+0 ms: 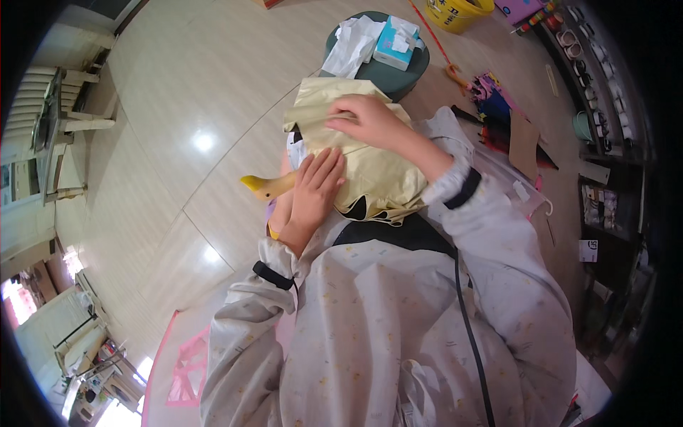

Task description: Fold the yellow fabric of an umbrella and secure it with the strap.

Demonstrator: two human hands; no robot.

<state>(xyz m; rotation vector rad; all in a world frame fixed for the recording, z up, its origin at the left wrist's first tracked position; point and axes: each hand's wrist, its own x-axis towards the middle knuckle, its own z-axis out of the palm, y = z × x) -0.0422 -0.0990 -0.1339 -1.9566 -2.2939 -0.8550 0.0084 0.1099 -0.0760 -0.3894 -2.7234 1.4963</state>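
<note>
A pale yellow folded umbrella canopy (pixel 373 160) with a black inner side lies across my lap. My right hand (pixel 360 120) pinches a fold of its fabric near the upper middle. Flat on the canopy's left edge rests my left hand (pixel 318 184), fingers together and extended. From beneath that hand a duck-head umbrella handle (pixel 269 188) with a yellow bill sticks out to the left. Whether the left hand also grips the handle's base is hidden.
Ahead stands a dark green stool (pixel 416 69) with a blue tissue box (pixel 396 42) and a crumpled white plastic bag (pixel 355 42). A yellow bucket (pixel 459 13), folded umbrellas (pixel 496 109) and a shoe rack (pixel 592 80) are on the right.
</note>
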